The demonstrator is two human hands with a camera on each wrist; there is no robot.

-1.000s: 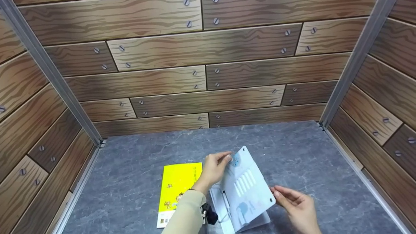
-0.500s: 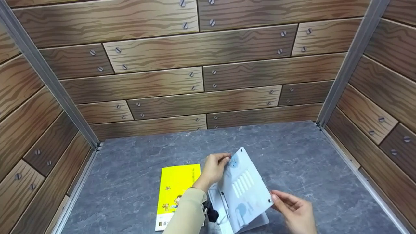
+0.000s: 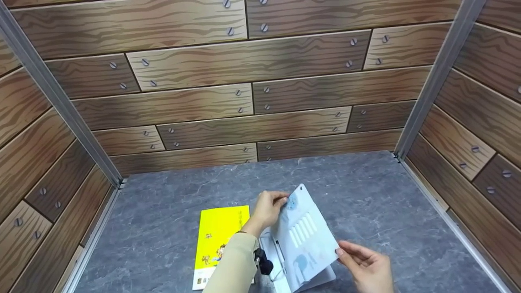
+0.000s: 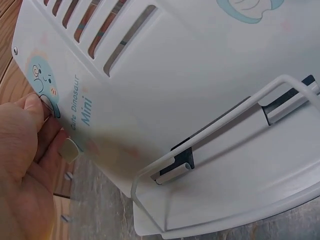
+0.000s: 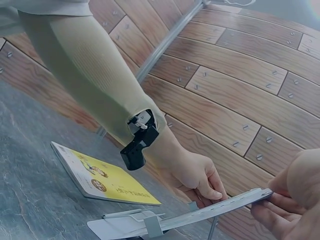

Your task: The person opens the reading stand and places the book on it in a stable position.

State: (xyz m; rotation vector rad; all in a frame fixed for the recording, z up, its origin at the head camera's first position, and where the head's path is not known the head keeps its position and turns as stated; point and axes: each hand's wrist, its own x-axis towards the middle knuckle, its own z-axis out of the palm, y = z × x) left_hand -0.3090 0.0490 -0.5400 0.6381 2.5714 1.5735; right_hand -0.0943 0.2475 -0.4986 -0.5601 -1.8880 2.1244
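Observation:
A white book stand (image 3: 311,252) with slots and blue dinosaur prints is propped up at a slant at the front of the tabletop. My left hand (image 3: 266,209) pinches its upper left edge between thumb and fingers. At the right corner, the thumb and fingers of my right hand (image 3: 368,264) pinch the panel. In the left wrist view, a bent white wire (image 4: 284,79) and clips (image 4: 175,173) show along the stand's lower ledge. The right wrist view has the panel (image 5: 220,206) nearly edge-on between both hands.
A yellow book (image 3: 226,224) with cartoon figures lies flat left of the stand, partly hidden by my left sleeve (image 3: 234,264). Wood-patterned walls (image 3: 203,69) with metal corner posts (image 3: 427,77) enclose the grey marbled tabletop (image 3: 158,228).
My right fingers have slid slightly down the panel's right edge onto its corner and now cover the hole there. The left hand keeps its hold. The head view has shifted a little.

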